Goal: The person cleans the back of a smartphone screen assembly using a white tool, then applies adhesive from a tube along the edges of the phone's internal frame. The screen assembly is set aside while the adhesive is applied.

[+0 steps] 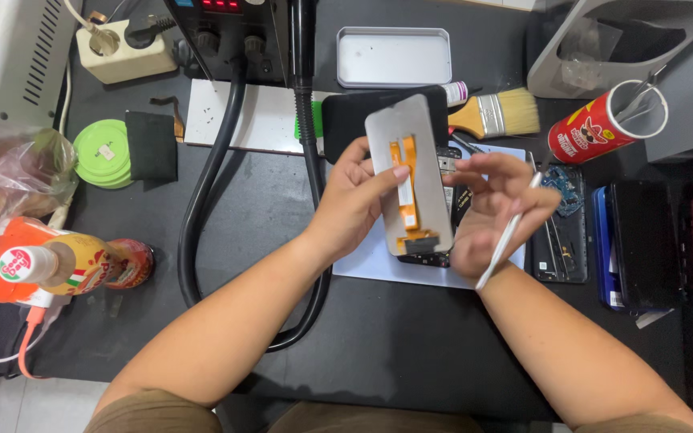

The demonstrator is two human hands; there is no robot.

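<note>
My left hand (354,204) holds a phone display panel (427,172) upright by its left edge, its grey back facing me, with an orange flex cable (405,156) running down it. My thumb rests across the cable. My right hand (495,212) sits just right of the panel with fingers curled, and a slim white tool (509,236) lies pinched in it, pointing down and left. Under the panel lies an opened phone body (448,164) on a white sheet (378,261).
A black hose (202,192) loops from a rework station (230,32) at the back. A metal tin lid (395,56), a paintbrush (495,114) and a red tube can (603,128) with tools stand behind. Phones (639,240) lie at right; bottles (66,265) at left.
</note>
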